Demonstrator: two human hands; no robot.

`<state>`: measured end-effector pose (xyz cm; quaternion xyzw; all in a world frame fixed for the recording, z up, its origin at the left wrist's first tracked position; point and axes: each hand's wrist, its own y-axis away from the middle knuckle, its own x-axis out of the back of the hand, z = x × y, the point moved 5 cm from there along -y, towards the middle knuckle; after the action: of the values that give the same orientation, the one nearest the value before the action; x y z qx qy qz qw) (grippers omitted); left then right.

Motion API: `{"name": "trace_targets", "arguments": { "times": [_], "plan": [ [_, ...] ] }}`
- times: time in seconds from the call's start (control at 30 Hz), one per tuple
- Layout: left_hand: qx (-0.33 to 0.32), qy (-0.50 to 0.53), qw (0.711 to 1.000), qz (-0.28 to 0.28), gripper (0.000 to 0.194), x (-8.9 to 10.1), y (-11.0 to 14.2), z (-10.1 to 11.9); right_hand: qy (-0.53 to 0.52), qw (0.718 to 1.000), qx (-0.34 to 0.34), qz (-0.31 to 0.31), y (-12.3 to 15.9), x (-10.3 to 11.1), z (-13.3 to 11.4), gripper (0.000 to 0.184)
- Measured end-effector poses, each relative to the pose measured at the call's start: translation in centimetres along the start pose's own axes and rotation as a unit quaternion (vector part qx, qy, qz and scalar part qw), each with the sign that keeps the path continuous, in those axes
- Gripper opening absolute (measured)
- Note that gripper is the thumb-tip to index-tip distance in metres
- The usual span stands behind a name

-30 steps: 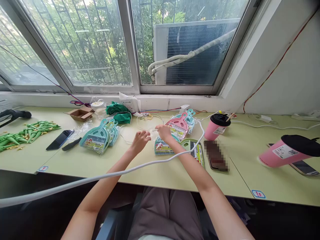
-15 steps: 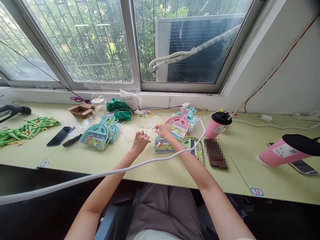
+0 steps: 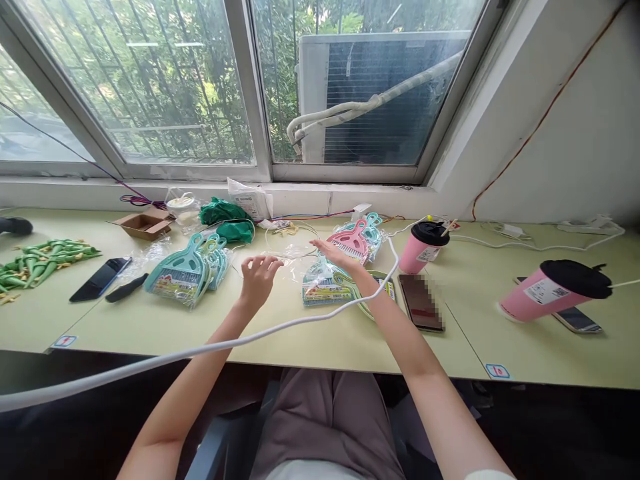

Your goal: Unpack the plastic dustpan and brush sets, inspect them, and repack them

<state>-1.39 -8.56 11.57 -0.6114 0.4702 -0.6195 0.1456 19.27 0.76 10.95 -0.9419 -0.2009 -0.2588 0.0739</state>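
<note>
My left hand [image 3: 259, 275] and my right hand [image 3: 336, 255] are raised a little over the green table [image 3: 280, 333], holding a clear plastic bag [image 3: 295, 262] stretched between them. The left fingers curl on the bag's left edge, the right fingers pinch its right edge. Under the right hand lies a teal packaged dustpan set [image 3: 320, 288]. A pink and teal pile of dustpan sets [image 3: 357, 240] lies just behind it. A second teal pile of dustpan sets [image 3: 185, 272] sits to the left of my left hand.
A white cable [image 3: 200, 348] crosses in front of my arms. Two pink cups [image 3: 421, 249] [image 3: 550, 291], a phone [image 3: 421, 301], another phone [image 3: 97, 280], a black tool [image 3: 126, 289], green pieces [image 3: 40, 260], a cardboard box [image 3: 141, 225] and green cloth [image 3: 225, 219] lie about.
My hands have moved apart and lifted, spreading the clear bag between them. The view has shifted slightly to the right.
</note>
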Motion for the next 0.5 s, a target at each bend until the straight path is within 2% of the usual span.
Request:
{"name": "trace_targets", "arguments": {
  "times": [0.13,0.2,0.27,0.37,0.43,0.5],
  "plan": [
    [-0.015,0.028,0.997,0.066,0.032,1.4,-0.4,0.3,-0.043,0.996,-0.077,-0.033,1.6,0.9,1.3,0.064],
    [-0.027,0.026,0.996,0.077,0.030,1.4,-0.7,0.8,-0.041,0.995,-0.094,-0.007,2.5,1.5,1.5,0.064],
    [-0.039,0.022,0.996,0.081,0.029,1.2,-0.9,1.3,-0.068,0.994,-0.083,0.023,2.9,2.3,1.5,0.061],
    [-0.051,0.029,0.995,0.084,0.027,0.8,-1.2,2.0,-0.157,0.987,-0.033,-0.019,2.6,2.8,1.5,0.047],
    [-0.062,0.030,0.994,0.083,0.026,0.4,-1.2,2.5,-0.186,0.981,-0.031,-0.035,1.9,3.3,2.1,0.036],
    [-0.068,0.032,0.994,0.075,0.025,0.0,-1.2,3.0,-0.197,0.979,-0.047,-0.024,1.3,3.8,3.1,0.030]
  ]
}}
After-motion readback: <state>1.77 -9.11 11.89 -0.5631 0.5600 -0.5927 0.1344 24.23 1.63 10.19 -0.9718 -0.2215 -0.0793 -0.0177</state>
